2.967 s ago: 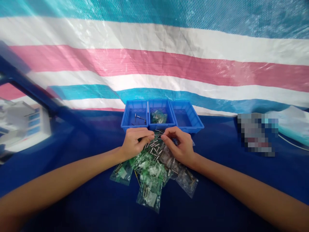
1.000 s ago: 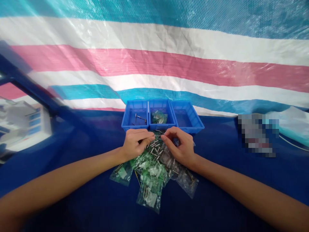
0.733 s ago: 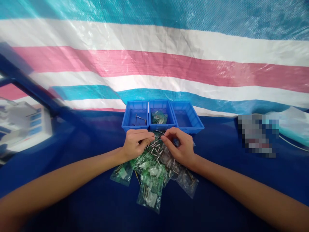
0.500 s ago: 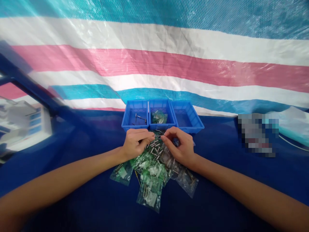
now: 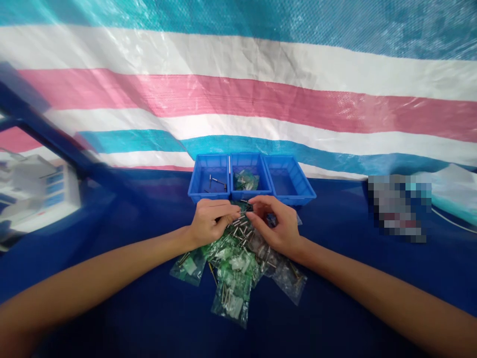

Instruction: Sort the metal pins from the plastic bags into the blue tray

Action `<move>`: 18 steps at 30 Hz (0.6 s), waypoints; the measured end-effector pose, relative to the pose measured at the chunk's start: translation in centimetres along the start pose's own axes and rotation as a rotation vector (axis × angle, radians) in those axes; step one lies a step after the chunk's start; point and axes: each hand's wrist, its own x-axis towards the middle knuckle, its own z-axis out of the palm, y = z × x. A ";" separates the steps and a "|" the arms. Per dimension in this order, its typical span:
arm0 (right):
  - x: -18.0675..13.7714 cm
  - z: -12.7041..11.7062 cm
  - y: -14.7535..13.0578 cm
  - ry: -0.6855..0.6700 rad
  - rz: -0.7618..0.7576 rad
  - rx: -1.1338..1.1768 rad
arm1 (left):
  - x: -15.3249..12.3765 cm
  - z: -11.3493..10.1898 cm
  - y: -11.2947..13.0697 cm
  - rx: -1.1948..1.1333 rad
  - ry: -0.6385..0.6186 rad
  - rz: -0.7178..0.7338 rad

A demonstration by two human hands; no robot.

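My left hand and my right hand meet fingertip to fingertip over a pile of loose small metal pins. Both hands are pinched closed; what sits between the fingers is too small to make out. Under and in front of the hands lie several clear plastic bags with green and metal parts. Just beyond the hands stand three blue trays: the left tray holds a few pins, the middle tray holds green bagged parts, the right tray looks bare.
The work surface is a dark blue cloth. A striped pink, white and teal tarp hangs behind the trays. A white box is at the far left. A blurred object and a pale bag lie at the right.
The right hand's fingers have curled slightly lower over the pins. Both hands stay in the same place.
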 end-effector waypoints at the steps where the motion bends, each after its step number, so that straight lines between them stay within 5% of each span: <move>1: 0.0 0.0 0.0 0.008 0.005 -0.005 | 0.0 0.0 0.0 -0.001 0.002 -0.004; 18: 0.1 -0.1 -0.2 0.045 0.025 -0.019 | 0.0 -0.1 0.2 0.047 0.039 -0.040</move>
